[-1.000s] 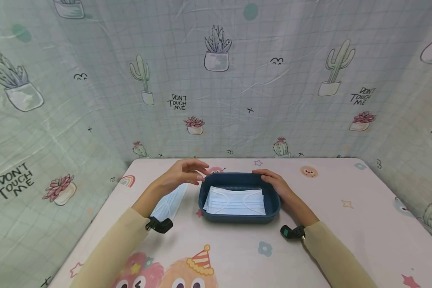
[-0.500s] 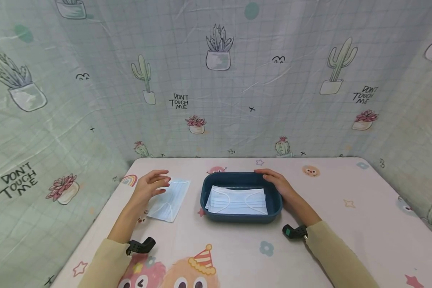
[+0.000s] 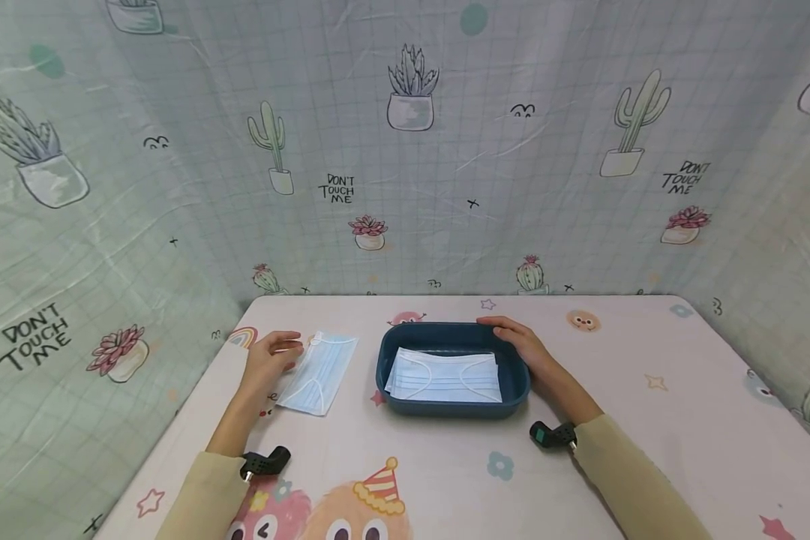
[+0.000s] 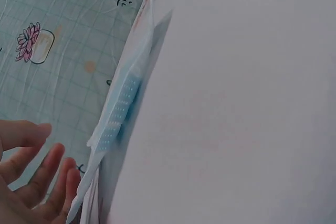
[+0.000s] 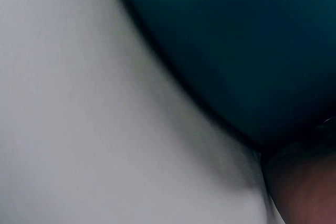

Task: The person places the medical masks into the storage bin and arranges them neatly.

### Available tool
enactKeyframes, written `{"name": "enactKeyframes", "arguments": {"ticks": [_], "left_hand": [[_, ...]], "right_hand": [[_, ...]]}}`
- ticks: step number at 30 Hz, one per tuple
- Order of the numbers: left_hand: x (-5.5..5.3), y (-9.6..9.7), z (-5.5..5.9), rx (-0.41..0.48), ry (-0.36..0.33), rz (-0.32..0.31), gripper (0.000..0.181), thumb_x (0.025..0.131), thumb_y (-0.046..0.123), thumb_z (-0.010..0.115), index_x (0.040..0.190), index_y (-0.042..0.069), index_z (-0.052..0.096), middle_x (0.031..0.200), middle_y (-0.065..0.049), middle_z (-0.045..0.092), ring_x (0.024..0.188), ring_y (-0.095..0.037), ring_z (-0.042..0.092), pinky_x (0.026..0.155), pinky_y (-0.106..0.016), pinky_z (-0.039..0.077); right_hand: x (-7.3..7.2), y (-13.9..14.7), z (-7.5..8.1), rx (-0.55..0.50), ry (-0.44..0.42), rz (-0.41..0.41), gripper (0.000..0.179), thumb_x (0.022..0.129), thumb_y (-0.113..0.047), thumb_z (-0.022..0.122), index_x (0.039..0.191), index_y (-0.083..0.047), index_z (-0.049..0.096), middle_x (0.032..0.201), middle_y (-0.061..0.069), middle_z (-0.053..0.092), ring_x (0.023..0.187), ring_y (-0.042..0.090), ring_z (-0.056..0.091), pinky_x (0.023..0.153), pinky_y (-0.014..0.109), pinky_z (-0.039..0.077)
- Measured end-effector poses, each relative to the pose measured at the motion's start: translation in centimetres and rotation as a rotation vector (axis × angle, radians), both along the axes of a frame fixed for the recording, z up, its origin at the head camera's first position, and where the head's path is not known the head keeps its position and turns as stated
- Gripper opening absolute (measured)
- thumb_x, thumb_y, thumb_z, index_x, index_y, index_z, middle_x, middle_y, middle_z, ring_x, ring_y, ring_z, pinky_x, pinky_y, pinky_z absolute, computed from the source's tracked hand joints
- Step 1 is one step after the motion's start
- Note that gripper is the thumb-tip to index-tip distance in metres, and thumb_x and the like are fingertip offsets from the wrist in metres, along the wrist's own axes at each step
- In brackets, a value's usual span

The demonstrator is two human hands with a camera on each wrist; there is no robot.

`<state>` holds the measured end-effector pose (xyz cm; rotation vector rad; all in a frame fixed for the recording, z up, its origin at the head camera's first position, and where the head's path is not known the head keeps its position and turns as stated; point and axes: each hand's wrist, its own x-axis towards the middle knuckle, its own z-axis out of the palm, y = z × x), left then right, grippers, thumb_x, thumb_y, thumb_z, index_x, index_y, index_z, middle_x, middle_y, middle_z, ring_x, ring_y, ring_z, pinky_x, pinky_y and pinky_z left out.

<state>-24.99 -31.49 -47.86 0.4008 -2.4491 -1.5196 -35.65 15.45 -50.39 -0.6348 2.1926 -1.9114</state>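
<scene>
A loose light-blue face mask (image 3: 322, 373) lies on the table left of a dark blue box (image 3: 455, 410). My left hand (image 3: 268, 362) is at the mask's left edge, its fingers loosely bent and holding nothing. In the left wrist view, the mask (image 4: 122, 103) shows edge-on, with fingers (image 4: 44, 174) beside its near end; I cannot tell whether they touch it. Several more masks (image 3: 443, 376) lie stacked inside the box. My right hand (image 3: 523, 349) rests against the box's right rear corner, fingers stretched along the back rim. The right wrist view shows the box wall (image 5: 236, 51) close up.
The table (image 3: 432, 480) has a pale pink cover with printed cartoon figures. Behind and beside it hangs a curtain (image 3: 472, 165) printed with cacti. A small black camera sits on each wrist, the left camera (image 3: 265, 461) and the right camera (image 3: 552, 436).
My left hand has moved left from the box's left rim, over the loose mask, and down to its left edge. The right hand stays at the box; box and masks look unmoved.
</scene>
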Motion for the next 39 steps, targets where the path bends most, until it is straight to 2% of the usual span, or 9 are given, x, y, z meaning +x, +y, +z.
{"name": "enactKeyframes", "arguments": {"ticks": [5,9,12,16,19,28,34,39], "left_hand": [[0.1,-0.2,-0.6,-0.092,0.002,0.015,0.039,0.099,0.015,0.065,0.137,0.007,0.062,0.134,-0.019,0.066,0.120,-0.030,0.064,0.087,-0.025,0.057],[0.3,-0.4,-0.9,-0.155,0.004,0.002,0.039,0.098,0.014,0.066,0.136,0.006,0.062,0.135,-0.020,0.065,0.123,-0.036,0.063,0.098,-0.040,0.058],[0.4,-0.4,-1.0,-0.193,-0.006,-0.012,0.039,0.097,0.013,0.067,0.135,0.006,0.062,0.136,-0.022,0.064,0.125,-0.040,0.062,0.104,-0.050,0.053],[0.5,-0.3,-1.3,-0.223,-0.028,-0.023,0.040,0.096,0.013,0.069,0.134,0.005,0.062,0.135,-0.024,0.064,0.125,-0.043,0.062,0.107,-0.056,0.048],[0.5,-0.2,-1.3,-0.239,-0.036,-0.022,0.041,0.093,0.013,0.072,0.132,0.004,0.063,0.130,-0.023,0.066,0.120,-0.042,0.064,0.103,-0.055,0.049],[0.4,0.0,-1.6,-0.323,-0.042,-0.024,0.037,0.089,0.009,0.076,0.125,0.004,0.067,0.108,-0.017,0.071,0.097,-0.029,0.067,0.085,-0.039,0.053],[0.6,0.1,-1.5,-0.373,-0.046,-0.015,0.034,0.090,0.008,0.074,0.123,0.002,0.068,0.103,-0.018,0.073,0.090,-0.028,0.066,0.079,-0.038,0.053],[0.8,0.2,-1.1,-0.454,-0.044,0.031,0.033,0.088,0.009,0.074,0.119,-0.001,0.069,0.096,-0.020,0.075,0.085,-0.031,0.068,0.076,-0.044,0.051]], "right_hand": [[0.0,0.0,0.1,-0.003,-0.019,0.004,0.043,0.110,-0.018,0.042,0.148,-0.005,0.054,0.161,0.016,0.045,0.158,0.035,0.027,0.130,0.060,0.013],[0.1,0.0,0.1,-0.009,-0.031,-0.002,0.042,0.110,-0.019,0.042,0.148,-0.006,0.054,0.162,0.015,0.044,0.158,0.035,0.027,0.130,0.061,0.013],[0.2,0.2,0.1,-0.009,-0.032,-0.001,0.043,0.110,-0.020,0.043,0.149,-0.006,0.054,0.162,0.016,0.044,0.157,0.035,0.027,0.130,0.061,0.013],[0.3,0.2,0.0,-0.010,-0.035,0.000,0.042,0.110,-0.019,0.043,0.148,-0.006,0.054,0.162,0.015,0.044,0.157,0.035,0.027,0.130,0.061,0.013],[0.2,0.1,0.0,-0.013,-0.037,-0.003,0.042,0.110,-0.019,0.043,0.148,-0.006,0.055,0.162,0.015,0.044,0.158,0.034,0.026,0.130,0.061,0.012],[0.1,0.1,0.1,-0.015,-0.044,-0.011,0.042,0.110,-0.020,0.044,0.148,-0.006,0.055,0.161,0.015,0.045,0.157,0.034,0.028,0.130,0.059,0.013],[0.1,0.2,-0.1,-0.008,-0.042,-0.016,0.042,0.109,-0.020,0.044,0.148,-0.005,0.055,0.161,0.016,0.045,0.156,0.035,0.030,0.130,0.060,0.013],[0.1,0.2,0.0,-0.007,-0.039,-0.013,0.042,0.109,-0.021,0.044,0.148,-0.006,0.055,0.162,0.015,0.045,0.157,0.034,0.028,0.130,0.060,0.012]]}}
